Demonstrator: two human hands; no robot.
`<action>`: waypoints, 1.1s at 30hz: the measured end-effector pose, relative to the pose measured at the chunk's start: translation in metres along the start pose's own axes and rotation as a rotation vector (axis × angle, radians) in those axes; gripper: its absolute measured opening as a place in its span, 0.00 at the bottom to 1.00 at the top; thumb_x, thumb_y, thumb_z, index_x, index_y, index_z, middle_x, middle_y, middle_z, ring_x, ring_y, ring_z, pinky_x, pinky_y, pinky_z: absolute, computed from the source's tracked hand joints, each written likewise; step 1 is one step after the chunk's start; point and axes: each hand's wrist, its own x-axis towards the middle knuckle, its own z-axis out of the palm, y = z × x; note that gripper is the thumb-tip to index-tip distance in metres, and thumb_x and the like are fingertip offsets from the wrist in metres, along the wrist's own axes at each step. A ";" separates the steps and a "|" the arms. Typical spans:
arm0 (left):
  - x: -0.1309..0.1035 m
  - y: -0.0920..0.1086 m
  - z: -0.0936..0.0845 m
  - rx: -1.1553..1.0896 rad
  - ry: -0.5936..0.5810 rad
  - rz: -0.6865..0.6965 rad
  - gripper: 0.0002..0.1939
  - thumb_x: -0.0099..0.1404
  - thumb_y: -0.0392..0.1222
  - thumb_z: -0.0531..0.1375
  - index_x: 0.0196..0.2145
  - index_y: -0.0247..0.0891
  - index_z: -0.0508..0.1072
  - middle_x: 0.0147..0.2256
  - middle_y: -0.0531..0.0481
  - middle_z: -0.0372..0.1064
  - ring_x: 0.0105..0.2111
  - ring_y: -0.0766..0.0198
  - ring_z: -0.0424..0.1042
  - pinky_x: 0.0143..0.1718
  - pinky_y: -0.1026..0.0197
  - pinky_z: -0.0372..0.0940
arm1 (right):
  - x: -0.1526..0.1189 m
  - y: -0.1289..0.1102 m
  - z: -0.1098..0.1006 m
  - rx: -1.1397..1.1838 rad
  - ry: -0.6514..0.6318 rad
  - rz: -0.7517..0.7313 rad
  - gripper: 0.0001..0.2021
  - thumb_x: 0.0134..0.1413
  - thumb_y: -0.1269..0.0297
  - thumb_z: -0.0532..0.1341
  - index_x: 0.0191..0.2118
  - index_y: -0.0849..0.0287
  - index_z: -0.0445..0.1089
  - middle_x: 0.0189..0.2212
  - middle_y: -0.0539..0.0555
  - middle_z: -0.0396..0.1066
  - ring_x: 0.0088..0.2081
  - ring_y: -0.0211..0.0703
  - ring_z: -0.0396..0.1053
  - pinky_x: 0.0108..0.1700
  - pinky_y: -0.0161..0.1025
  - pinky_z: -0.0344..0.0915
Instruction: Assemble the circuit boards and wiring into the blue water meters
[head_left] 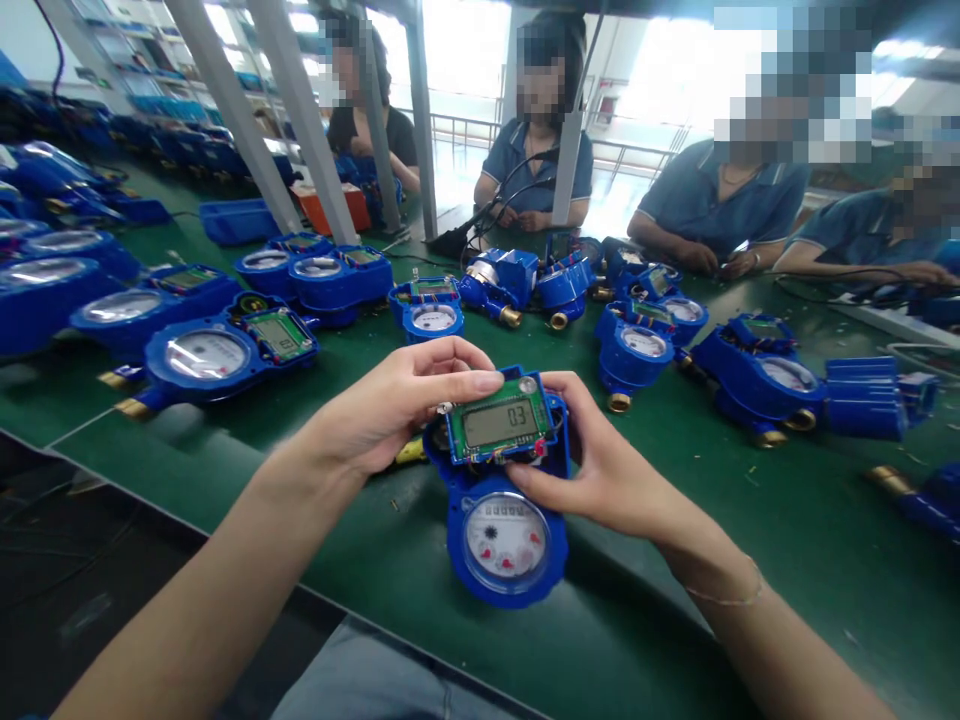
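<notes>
A blue water meter (pixel 507 545) with a round white dial stands over the green table near its front edge. At its upper end a green circuit board (pixel 499 420) with a grey display showing 0.3 sits tilted in the blue housing. My left hand (pixel 405 400) pinches the board's top left edge, thumb on top. Around the right side of the housing, my right hand (pixel 600 460) is wrapped, its thumb at the board's lower edge. Part of a yellow object (pixel 410 452) shows beneath my left hand.
Several blue meters lie on the green table (pixel 360 580) at left, ahead and right, some with brass fittings. Grey posts rise behind them, near an orange box (pixel 337 208) and a blue tray (pixel 238 221). Several people sit across the table. Black cables hang at the middle.
</notes>
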 end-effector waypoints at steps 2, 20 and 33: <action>-0.003 -0.008 -0.010 -0.056 0.070 -0.035 0.14 0.52 0.46 0.71 0.33 0.39 0.74 0.28 0.54 0.70 0.23 0.70 0.67 0.19 0.71 0.58 | 0.014 0.000 -0.001 -0.016 -0.091 -0.001 0.28 0.52 0.65 0.67 0.56 0.55 0.56 0.52 0.56 0.64 0.53 0.51 0.65 0.54 0.49 0.67; -0.015 -0.079 -0.055 -0.315 0.121 -0.118 0.15 0.60 0.52 0.66 0.35 0.39 0.72 0.31 0.53 0.69 0.28 0.69 0.68 0.30 0.67 0.65 | 0.065 0.002 0.040 -0.272 -0.334 0.125 0.35 0.56 0.49 0.66 0.64 0.53 0.53 0.55 0.59 0.63 0.56 0.55 0.63 0.60 0.58 0.60; -0.050 -0.073 -0.130 0.911 0.138 0.289 0.17 0.65 0.53 0.60 0.47 0.42 0.71 0.47 0.49 0.70 0.46 0.56 0.71 0.47 0.54 0.66 | 0.065 -0.011 0.020 -0.496 -0.576 0.127 0.32 0.55 0.51 0.68 0.62 0.44 0.57 0.50 0.55 0.62 0.51 0.53 0.65 0.56 0.53 0.64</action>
